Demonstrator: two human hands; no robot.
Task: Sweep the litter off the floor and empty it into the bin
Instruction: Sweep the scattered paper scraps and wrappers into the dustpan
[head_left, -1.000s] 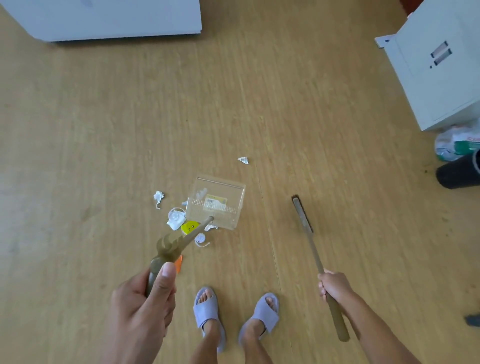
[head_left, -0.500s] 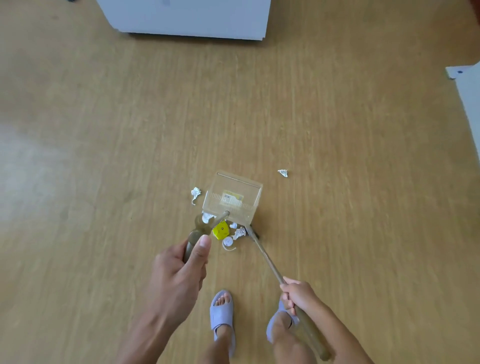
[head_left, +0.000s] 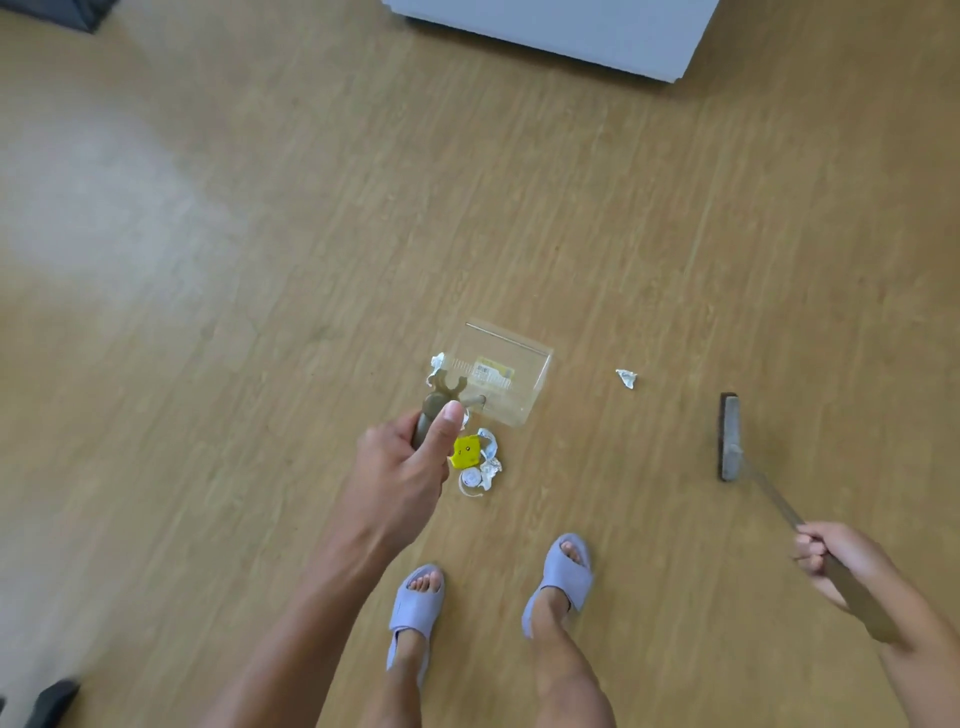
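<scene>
A clear plastic dustpan (head_left: 506, 371) rests on the wooden floor, and my left hand (head_left: 410, 467) grips its olive handle. A small heap of litter (head_left: 475, 460), white paper scraps and a yellow piece, lies just behind the pan near my hand. One white scrap (head_left: 435, 364) shows at the pan's left edge. Another crumpled scrap (head_left: 626, 378) lies alone to the right. My right hand (head_left: 831, 556) holds the broom's long handle; the broom head (head_left: 729, 436) sits on the floor far right of the litter.
A white cabinet (head_left: 561, 31) stands at the top of the view. Dark objects (head_left: 57, 13) sit in the top-left corner and another dark object (head_left: 49, 701) at the bottom left. My feet in lilac slippers (head_left: 558, 577) stand just below the litter. No bin is in view.
The broom head has swung from beside the dustpan out to the right, away from the litter. My view has shifted left. The dustpan stays put in my left hand.
</scene>
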